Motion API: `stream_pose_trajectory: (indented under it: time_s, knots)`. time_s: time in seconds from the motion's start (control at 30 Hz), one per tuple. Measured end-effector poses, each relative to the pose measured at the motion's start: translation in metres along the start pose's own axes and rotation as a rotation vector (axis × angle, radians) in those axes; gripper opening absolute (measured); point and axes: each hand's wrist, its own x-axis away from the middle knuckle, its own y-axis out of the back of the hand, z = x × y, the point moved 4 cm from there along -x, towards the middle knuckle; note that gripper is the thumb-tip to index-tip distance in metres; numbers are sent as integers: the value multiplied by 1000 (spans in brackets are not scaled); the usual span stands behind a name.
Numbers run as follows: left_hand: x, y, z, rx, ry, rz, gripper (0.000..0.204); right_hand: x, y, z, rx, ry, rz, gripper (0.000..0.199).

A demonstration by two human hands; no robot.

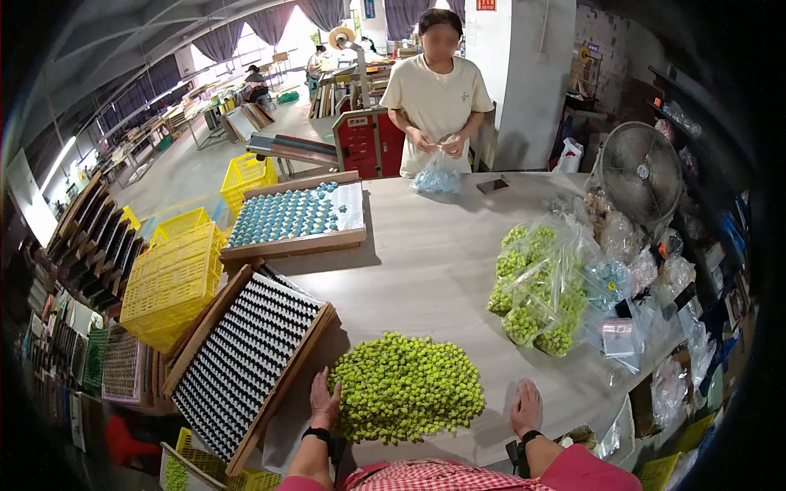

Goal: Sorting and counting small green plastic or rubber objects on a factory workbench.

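A broad heap of small yellow-green pieces (409,386) lies loose on the table in front of me. My left hand (325,401) is at the heap's left edge, fingers stretched out, with nothing visible in it. Over to the right, apart from the heap, my right hand (526,407) rests on the tabletop with its fingers extended and holds nothing. Clear plastic bags of similar green pieces (540,286) stand farther back on the right. What the pieces are exactly is too small to tell.
A wooden-framed tray of black and white rows (250,360) leans at my left, with a tray of blue pieces (286,217) behind it. Yellow crates (168,282) stand beyond. Across the table (409,278), a person (440,90) handles a bag of blue pieces (438,180). A fan (640,173) stands right.
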Motion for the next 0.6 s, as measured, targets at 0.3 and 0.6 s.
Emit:
stream_pose_trajectory:
  time_s: [0.3, 0.6]
  knots:
    - [65, 54, -83, -92, -363, -43, 44, 0, -3, -5, 20, 7, 9, 43]
    - [245, 63, 48, -175, 193, 611, 43, 1, 0, 0, -8, -2, 49, 49]
